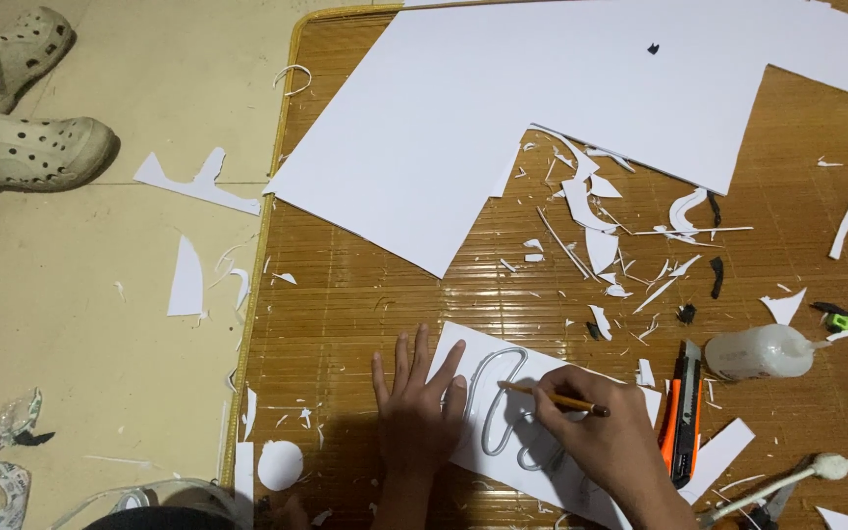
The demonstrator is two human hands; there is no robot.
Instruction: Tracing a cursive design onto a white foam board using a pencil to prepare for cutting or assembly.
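My right hand (596, 432) has its fingers pinched together on a pencil (554, 397), tip on the white card strip (532, 422) where a looping outline is drawn. My left hand (414, 407) lies flat, fingers spread apart, pinning the strip's nine o'clock end to the bamboo mat (365, 294). I judge the card light, thin and apt to slide, so flat pressure suits it better than a grip. At three o'clock lie an orange utility knife (681, 417) and a glue bottle (758, 351); at twelve, a big white sheet (503, 108).

Hands (503, 417) with pencil (554, 398) on paper (542, 447)
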